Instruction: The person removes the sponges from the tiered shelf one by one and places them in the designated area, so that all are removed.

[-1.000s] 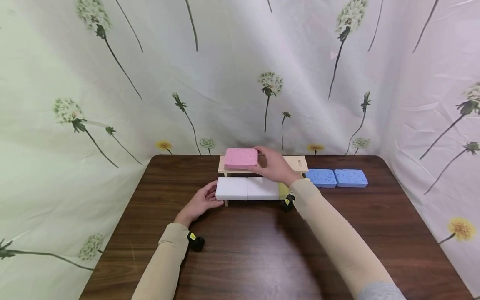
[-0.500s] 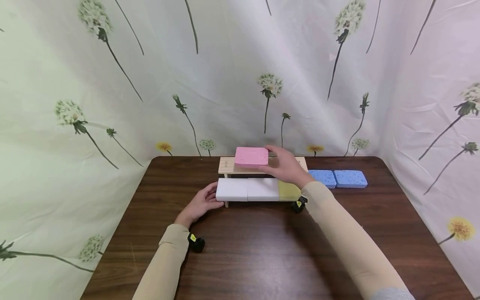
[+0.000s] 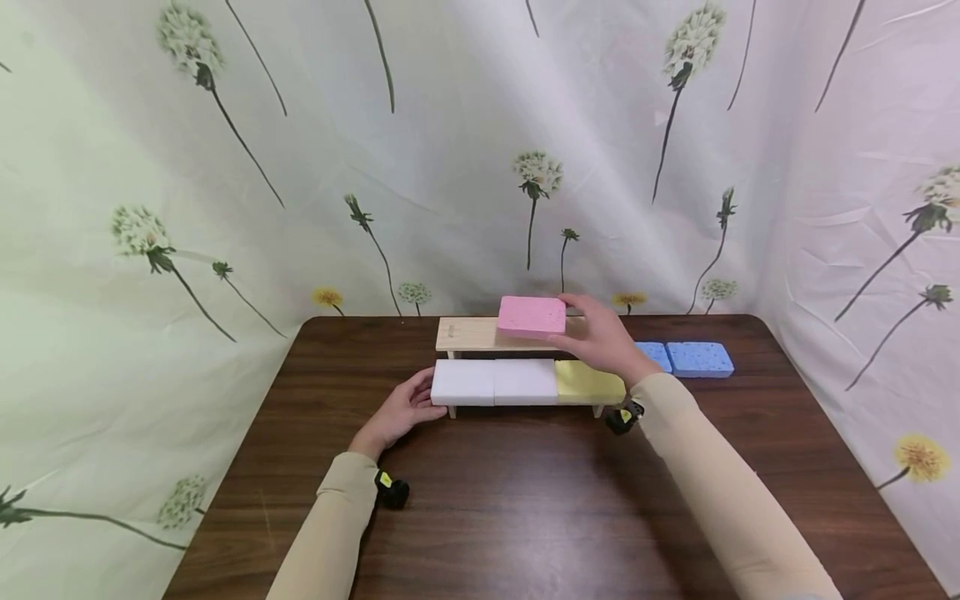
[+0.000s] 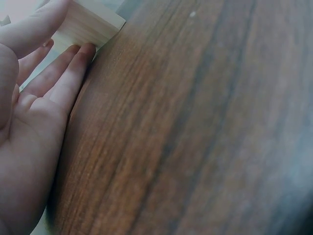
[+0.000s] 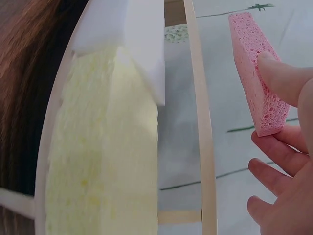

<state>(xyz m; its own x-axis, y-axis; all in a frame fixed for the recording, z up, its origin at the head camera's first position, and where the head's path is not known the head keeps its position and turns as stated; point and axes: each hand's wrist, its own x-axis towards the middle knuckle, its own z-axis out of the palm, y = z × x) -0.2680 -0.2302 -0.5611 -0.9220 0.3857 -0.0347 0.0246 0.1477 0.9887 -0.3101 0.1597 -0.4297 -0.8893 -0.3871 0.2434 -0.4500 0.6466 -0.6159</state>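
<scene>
left hand (image 3: 401, 408) touches the near shelf (image 4: 90, 24) with extended fingers, and right hand (image 3: 603, 340) pinches a pink sponge (image 3: 532, 317) by the far shelf (image 3: 471, 333).

Left grip (image 4: 34, 117) against a pale wooden piece (image 4: 88, 24).
Straight fingers (image 4: 73, 76) touch the wood, the thumb (image 4: 36, 29) higher in view; brown, dark-grained tabletop (image 4: 166, 122) fills most of the rest, blurring toward the right.

Brown wood-grain table (image 3: 495, 500), pale wooden stand (image 3: 468, 334) on it, two blue sponges (image 3: 701, 359) alongside.
</scene>
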